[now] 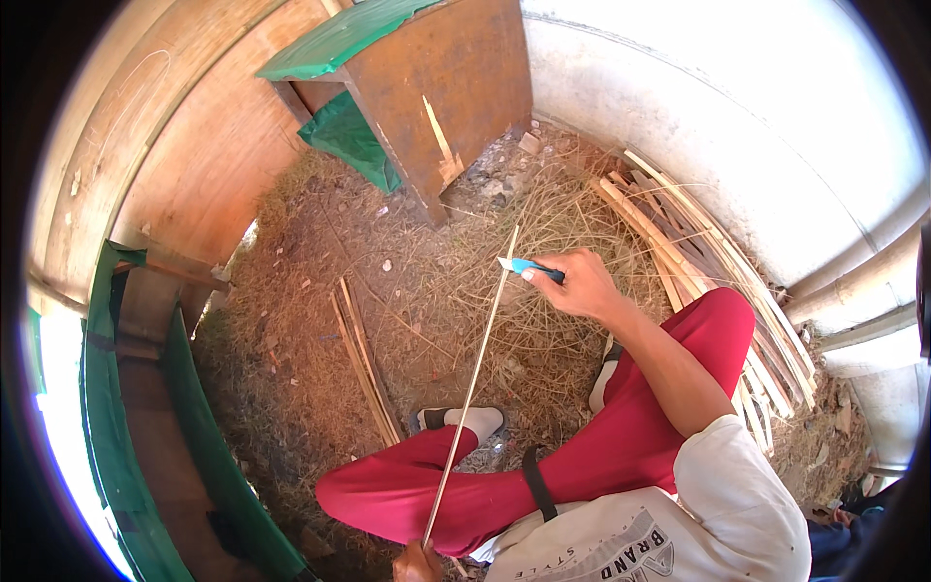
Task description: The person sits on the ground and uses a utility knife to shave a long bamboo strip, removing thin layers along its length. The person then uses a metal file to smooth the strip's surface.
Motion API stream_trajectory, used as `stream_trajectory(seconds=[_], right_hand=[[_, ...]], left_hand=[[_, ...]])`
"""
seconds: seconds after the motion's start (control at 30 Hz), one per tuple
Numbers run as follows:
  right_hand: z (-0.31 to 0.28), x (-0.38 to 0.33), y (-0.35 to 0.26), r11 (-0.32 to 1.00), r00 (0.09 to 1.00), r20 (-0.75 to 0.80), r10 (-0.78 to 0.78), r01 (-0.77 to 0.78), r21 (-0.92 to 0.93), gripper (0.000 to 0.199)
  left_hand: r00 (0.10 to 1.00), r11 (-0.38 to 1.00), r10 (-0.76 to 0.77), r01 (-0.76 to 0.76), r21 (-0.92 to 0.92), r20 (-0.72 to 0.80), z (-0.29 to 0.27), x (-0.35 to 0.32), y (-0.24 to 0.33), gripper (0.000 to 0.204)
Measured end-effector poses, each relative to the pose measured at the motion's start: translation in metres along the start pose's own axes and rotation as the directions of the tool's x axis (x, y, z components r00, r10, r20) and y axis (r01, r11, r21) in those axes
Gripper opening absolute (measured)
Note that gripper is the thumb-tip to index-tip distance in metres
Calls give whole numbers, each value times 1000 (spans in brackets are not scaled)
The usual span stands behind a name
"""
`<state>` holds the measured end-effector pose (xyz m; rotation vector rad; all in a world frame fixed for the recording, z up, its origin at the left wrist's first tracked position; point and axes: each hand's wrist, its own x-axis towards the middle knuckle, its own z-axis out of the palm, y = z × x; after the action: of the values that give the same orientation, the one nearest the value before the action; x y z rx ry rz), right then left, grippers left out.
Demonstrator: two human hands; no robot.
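Your L hand (417,563) grips the near end of the thin strip (475,373), slanting over your L leg (378,495); R hand (582,283) holds the blue cutter (531,269), blade (504,263) at strip nr its far end. Prob. best: strip steady, blade angle shallow, strokes light.

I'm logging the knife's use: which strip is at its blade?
The long pale strip running from the left hand to the knife; the pair of strips and the pile of strips lie on the ground.
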<state>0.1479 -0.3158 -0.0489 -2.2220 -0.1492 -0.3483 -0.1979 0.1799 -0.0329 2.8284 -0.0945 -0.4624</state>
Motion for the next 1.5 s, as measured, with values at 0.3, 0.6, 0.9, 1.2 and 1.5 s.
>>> stream_trajectory(seconds=[0.3,0.6,0.9,1.2,1.5], right_hand=[[-10,23,55,830,857,1,515,-498,-252,46],[13,3,2,976,965,166,205,-215,42,39],[4,-8,6,989,983,114,145,-144,-15,40],[20,-6,30,954,971,169,168,-117,-275,36],[-17,26,39,841,851,83,518,-489,-232,45]], left_hand=[[995,991,91,-86,99,-42,-11,-10,19,20],[993,986,95,-84,145,-72,-27,8,56,23],[987,976,133,-114,186,-93,-60,29,109,26],[955,844,297,-271,462,17,-50,21,104,23],[986,952,166,-155,262,-20,-46,2,74,25]])
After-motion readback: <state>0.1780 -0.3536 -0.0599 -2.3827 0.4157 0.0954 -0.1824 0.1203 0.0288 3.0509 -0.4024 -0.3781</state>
